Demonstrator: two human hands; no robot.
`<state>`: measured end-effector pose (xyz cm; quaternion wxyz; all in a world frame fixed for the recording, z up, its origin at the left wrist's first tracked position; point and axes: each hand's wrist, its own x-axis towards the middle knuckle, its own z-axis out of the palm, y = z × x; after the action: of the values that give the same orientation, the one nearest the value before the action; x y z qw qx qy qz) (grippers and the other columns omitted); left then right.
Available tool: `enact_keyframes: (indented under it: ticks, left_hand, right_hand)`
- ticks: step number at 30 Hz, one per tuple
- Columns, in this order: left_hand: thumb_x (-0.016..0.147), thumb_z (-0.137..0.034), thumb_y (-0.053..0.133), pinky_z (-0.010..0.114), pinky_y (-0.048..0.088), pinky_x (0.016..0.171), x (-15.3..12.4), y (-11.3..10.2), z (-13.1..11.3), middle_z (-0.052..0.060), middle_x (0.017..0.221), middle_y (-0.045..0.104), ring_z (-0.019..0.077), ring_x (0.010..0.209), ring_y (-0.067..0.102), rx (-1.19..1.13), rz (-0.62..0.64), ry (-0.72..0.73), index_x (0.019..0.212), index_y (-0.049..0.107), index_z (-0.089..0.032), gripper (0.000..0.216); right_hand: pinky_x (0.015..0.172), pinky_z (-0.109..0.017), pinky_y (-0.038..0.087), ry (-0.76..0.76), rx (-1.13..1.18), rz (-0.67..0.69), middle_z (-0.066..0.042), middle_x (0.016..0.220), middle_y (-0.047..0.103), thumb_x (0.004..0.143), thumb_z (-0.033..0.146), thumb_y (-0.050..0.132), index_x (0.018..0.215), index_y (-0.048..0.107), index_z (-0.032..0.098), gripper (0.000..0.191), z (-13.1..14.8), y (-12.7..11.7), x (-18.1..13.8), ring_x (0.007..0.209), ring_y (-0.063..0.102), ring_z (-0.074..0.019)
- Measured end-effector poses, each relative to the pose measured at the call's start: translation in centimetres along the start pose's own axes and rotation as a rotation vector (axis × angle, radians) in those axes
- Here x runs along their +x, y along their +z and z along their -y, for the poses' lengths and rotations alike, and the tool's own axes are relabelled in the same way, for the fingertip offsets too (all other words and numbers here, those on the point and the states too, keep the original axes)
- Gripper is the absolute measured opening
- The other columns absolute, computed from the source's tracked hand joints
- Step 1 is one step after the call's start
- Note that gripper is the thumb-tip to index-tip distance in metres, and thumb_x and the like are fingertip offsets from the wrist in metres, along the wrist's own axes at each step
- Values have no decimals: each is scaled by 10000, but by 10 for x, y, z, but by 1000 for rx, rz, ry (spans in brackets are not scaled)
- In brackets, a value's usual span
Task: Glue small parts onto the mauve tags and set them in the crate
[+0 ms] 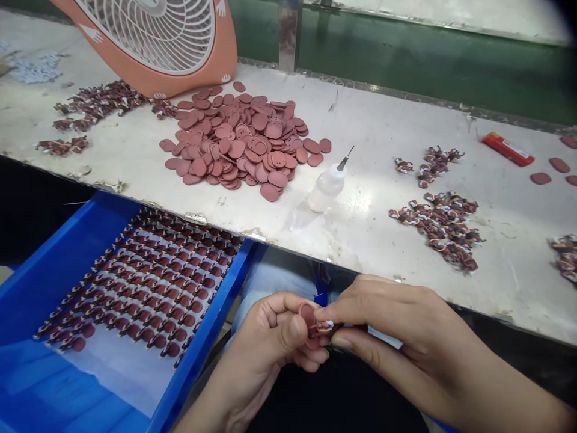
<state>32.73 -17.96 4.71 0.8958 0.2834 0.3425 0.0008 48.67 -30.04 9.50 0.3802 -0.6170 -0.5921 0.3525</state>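
In front of the bench edge, my left hand (270, 340) pinches a reddish-brown oval base (307, 316) between thumb and fingers. My right hand (387, 325) grips a small brown-and-white figurine (323, 325) by thumb and forefinger, against the base. Fingers partly cover both pieces, so I cannot tell whether they are joined. A heap of similar oval bases (243, 141) lies on the bench. Right of it stands a clear squeeze bottle (327, 187) with a needle tip. Loose figurines (444, 225) lie in clusters on the right.
A blue bin (241, 270) at lower left holds rows of figurines on bases over white sheets. An orange fan (189, 81) stands behind the heap. More figurines (99, 102) lie at left, and a red box (508, 149) at right. The white bench (356, 258) ends just beyond my hands.
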Motion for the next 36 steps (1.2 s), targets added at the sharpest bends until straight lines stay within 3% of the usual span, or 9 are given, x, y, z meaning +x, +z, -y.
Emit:
enact_keyframes:
  ticks: [14, 18, 25, 31, 36]
  left_hand:
    - [614, -483, 855, 156, 499, 523, 0, -3, 1, -17, 577, 658, 79, 502, 616, -17, -6, 2, 739, 706, -155, 381]
    - [603, -440, 876, 159, 498, 533, -2, -2, 1, -6, 572, 674, 85, 515, 621, -21, -46, 40, 739, 707, -153, 359]
    - [610, -378, 880, 180, 500, 569, -8, 0, 1, -4, 575, 694, 102, 549, 640, -50, -33, 74, 779, 723, -174, 307]
    - [539, -377, 913, 178, 506, 591, -6, 2, -2, -11, 575, 696, 99, 562, 645, -49, -48, 110, 744, 728, -173, 343]
    - [464, -359, 937, 148, 448, 472, -10, 8, -2, -47, 501, 665, 64, 443, 575, -67, -70, 155, 709, 733, -210, 352]
  right_hand:
    - [791, -166, 460, -19, -74, 37, 60, 986, 683, 987, 126, 532, 1017, 580, 244, 130, 1, -2, 3, 861, 594, -68]
    - [761, -203, 483, -24, -87, 45, 28, 976, 669, 990, 147, 525, 1137, 579, 261, 194, -1, -1, 3, 847, 597, -95]
    - [832, -204, 503, -132, -86, 78, -11, 1064, 669, 966, 87, 538, 1167, 564, 231, 249, 0, -6, 5, 915, 619, -103]
    - [770, -200, 511, -131, -121, 44, -14, 1038, 670, 962, 100, 548, 1220, 557, 235, 292, -1, -4, 5, 872, 613, -108]
    - [743, -234, 548, -212, -173, 31, -41, 1013, 703, 955, 106, 567, 1234, 552, 198, 294, -1, -1, 3, 813, 630, -140]
